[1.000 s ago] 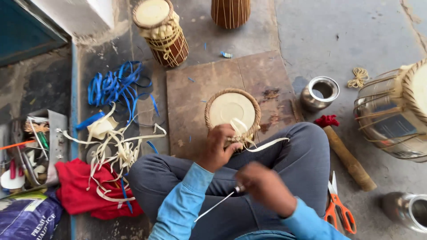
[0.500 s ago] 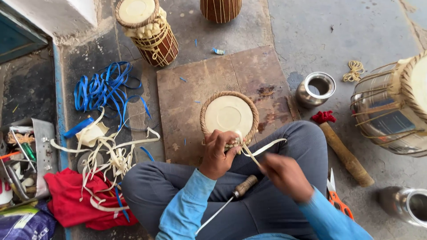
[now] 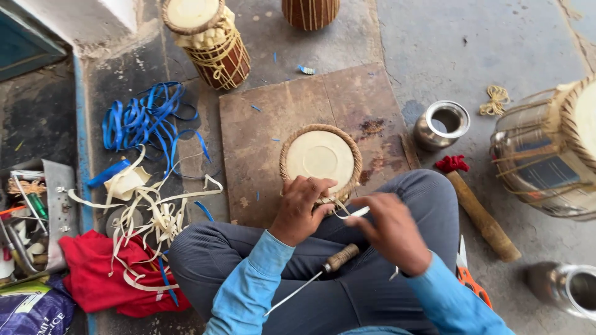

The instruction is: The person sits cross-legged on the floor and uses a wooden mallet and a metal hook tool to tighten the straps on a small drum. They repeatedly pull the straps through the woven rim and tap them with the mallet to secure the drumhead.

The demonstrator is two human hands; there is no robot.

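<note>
Drum head [image 3: 320,156]: round, pale skin inside a braided tan rim, propped against your lap at the near edge of the wooden board [image 3: 273,124], directly under your left fingertips. Likely light and stiff at the rim; the skin face is judged fragile, so hold it by the braid, not the membrane.

Left hand [image 3: 302,205]: fingers curled over the near rim, pinning the braid.

Right hand [image 3: 388,231]: blurred; fingers closed around a pale lacing strip [image 3: 352,213] that runs from them toward your left fingertips. The strip looks thin, flexible and probably slick; pinch it close to the rim.

Awl [image 3: 323,270]: wooden handle, thin metal shaft, lying loose on your lap below both wrists, untouched.

Beyond your right fingers: steel pot [image 3: 442,124], wooden mallet [image 3: 478,214] with red cloth, orange scissors [image 3: 469,279], large laced drum [image 3: 549,155].

Beyond your left fingers: loose pale strips [image 3: 149,211], blue strapping [image 3: 139,121], red cloth [image 3: 99,276], small upright drum [image 3: 208,40].
</note>
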